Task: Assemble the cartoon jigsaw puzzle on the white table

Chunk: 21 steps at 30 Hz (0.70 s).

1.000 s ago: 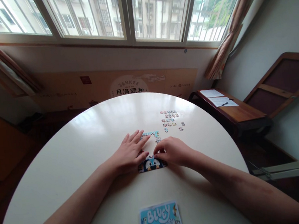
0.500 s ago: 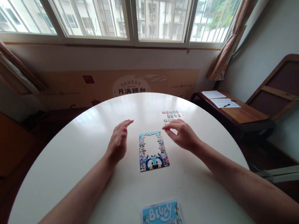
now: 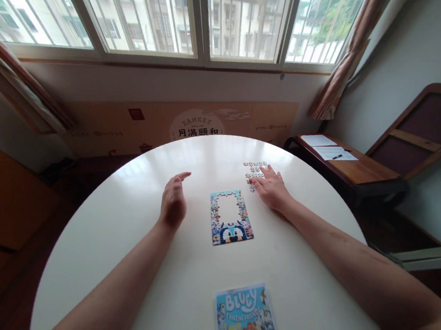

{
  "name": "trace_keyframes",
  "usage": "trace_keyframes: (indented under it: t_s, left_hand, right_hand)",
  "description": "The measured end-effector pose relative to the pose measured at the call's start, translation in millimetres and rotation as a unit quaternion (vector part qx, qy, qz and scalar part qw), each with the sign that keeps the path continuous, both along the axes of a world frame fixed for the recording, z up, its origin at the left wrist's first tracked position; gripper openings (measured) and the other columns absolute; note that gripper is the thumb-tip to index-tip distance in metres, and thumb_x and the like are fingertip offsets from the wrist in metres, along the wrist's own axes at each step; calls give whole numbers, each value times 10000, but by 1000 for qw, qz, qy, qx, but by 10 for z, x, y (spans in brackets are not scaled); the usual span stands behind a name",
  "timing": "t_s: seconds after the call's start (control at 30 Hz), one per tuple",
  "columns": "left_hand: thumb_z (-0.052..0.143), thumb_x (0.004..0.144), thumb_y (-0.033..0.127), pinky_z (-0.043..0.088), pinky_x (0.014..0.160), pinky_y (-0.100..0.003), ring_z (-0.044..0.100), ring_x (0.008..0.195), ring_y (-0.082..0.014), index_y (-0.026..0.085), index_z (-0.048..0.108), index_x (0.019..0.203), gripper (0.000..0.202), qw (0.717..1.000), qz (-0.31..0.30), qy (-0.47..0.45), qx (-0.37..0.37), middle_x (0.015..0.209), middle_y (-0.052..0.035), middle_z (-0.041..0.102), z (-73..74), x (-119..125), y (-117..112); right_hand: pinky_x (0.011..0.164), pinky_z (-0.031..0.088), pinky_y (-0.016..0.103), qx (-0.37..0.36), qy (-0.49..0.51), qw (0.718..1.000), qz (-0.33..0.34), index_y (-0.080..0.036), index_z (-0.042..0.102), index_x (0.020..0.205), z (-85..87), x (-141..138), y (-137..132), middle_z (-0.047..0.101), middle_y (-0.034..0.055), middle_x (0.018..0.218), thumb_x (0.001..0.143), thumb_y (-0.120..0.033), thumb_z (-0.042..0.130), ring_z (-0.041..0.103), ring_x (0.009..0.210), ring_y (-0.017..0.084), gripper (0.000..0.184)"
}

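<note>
A partly assembled jigsaw puzzle (image 3: 233,232) lies flat on the white round table (image 3: 155,298); its frame and lower part are joined, and the table shows through its middle. To the left of it, my left hand (image 3: 174,200) is held above the table with fingers extended and nothing in them. Right of the puzzle, my right hand (image 3: 272,187) reaches over the loose puzzle pieces (image 3: 253,169), fingers spread, fingertips at or just above them. The hand covers some pieces. Nearest me lies a blue picture card (image 3: 244,317) reading "BLUEY".
A low wooden side table (image 3: 370,167) with papers (image 3: 335,153) and a pen stands at the right. Beyond the round table's far edge are a printed board (image 3: 153,125) and barred windows (image 3: 142,21).
My right hand has moved from beside the puzzle out over the loose pieces, its fingers going from pinched to spread. My left hand stays left of the puzzle. The view has shifted slightly.
</note>
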State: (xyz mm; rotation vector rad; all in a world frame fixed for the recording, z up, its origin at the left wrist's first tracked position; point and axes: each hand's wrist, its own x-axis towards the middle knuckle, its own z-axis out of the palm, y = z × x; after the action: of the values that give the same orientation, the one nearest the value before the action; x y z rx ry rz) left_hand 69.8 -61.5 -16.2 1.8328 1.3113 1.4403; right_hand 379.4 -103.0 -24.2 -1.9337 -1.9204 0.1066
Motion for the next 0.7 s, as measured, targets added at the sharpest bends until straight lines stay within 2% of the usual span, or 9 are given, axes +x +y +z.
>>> trace_keyframes:
  t_s: [0.23,0.3,0.4,0.5,0.7]
  left_hand:
    - [225,1018,501,450,1078,-504,608,1198,-283,194,690,1204,587,1000,6,7,6,1283,-106,690,-49,15,51]
    - [219,1025,492,463,1061,-487,616,1186,-275,185,689,1191,585,1000,13,-2,9,1270,-113,692,-55,29,61]
    - [203,1046,486,465,1056,-447,613,1189,-254,182,683,1184,585,1000,17,-19,8,1265,-118,690,-74,64,84]
    - [176,1064,519,457,1059,-410,611,1177,-233,184,676,1183,613,1000,15,-22,16,1249,-116,689,-112,101,130]
    - [180,1081,524,430,1081,-388,602,1172,-227,188,673,1147,600,999,3,-16,38,1202,-106,685,-107,131,143]
  right_hand:
    - [1223,111,663,8,-5,1000,28,-335,672,1361,24,-65,-11,319,55,1673,1072,-435,321,112,1579,351,465]
    - [1219,132,667,25,-4,1000,12,-320,683,1346,64,-86,-28,336,56,1665,1075,-415,313,132,1576,350,469]
    - [1208,157,681,39,-34,999,15,-252,764,1201,125,-94,-17,411,89,1620,1068,-390,341,203,1553,372,464]
    - [1208,155,690,51,-82,994,43,-206,792,1086,162,-71,80,468,110,1572,1035,-383,451,239,1533,396,387]
    - [1197,165,719,3,-124,989,76,-170,797,1016,269,-26,354,516,131,1502,950,-326,633,266,1501,454,235]
